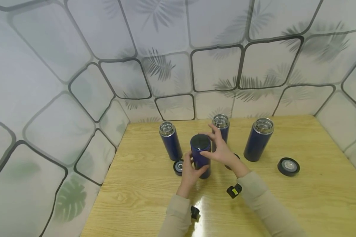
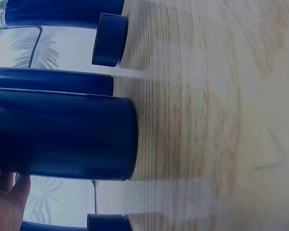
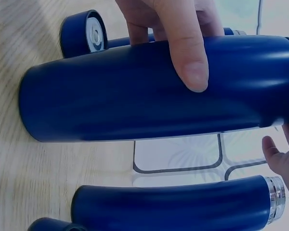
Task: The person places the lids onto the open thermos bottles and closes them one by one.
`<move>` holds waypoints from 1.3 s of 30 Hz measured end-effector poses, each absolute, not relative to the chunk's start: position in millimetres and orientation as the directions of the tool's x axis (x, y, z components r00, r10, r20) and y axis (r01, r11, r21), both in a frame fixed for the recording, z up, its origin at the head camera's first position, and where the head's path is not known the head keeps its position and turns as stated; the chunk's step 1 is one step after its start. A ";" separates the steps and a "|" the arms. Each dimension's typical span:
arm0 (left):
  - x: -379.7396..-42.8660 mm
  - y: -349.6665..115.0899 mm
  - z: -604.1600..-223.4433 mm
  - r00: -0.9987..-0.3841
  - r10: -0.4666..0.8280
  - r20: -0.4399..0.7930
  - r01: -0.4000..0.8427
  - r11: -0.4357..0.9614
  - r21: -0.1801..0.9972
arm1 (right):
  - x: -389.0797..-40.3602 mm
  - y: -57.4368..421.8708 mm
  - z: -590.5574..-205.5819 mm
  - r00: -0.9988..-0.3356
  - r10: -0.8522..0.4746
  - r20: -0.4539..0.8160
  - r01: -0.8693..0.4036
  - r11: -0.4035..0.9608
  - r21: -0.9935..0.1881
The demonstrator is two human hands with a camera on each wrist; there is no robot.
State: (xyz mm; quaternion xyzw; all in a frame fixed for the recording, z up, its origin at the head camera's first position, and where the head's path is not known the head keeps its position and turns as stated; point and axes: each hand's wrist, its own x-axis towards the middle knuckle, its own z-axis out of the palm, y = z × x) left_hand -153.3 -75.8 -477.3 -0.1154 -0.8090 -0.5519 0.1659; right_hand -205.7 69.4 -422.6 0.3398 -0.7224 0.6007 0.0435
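A dark blue insulated bottle [image 1: 201,164] stands upright on the table between both hands, topped by a dark lid [image 1: 200,141]. My left hand [image 1: 190,174] grips its body from the left, thumb across the front; the right wrist view shows that thumb lying on the blue wall. At the top, my right hand [image 1: 222,152] holds the lid, thumb in front and a finger behind, another finger raised. Part of this hand [image 3: 288,161] shows near the bottle's top in the right wrist view. The left wrist view shows the bottle's base [image 2: 127,139] on the wood.
Three lidless blue bottles with steel necks stand around: one at left [image 1: 171,143], one behind the right hand [image 1: 221,121], one at right [image 1: 258,140]. Lids lie on the wooden table [image 1: 136,197]: left [image 1: 178,167], right [image 1: 288,166], and one partly behind the right hand. A patterned wall rises behind.
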 end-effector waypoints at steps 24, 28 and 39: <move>-168.5 -79.1 -510.8 -0.915 -0.006 0.403 0.372 0.374 0.850 | -179.1 55.6 -398.5 -0.840 -0.274 0.468 -0.520 0.163 -0.839; -168.4 -78.6 -510.3 -0.916 -0.011 0.400 0.365 0.386 0.847 | -177.3 54.1 -398.0 -0.832 -0.283 0.477 -0.535 0.188 -0.823; -169.6 -77.8 -512.5 -0.906 -0.020 0.422 0.385 0.372 0.845 | -183.2 58.3 -396.5 -0.755 -0.381 0.534 -0.624 0.166 -0.763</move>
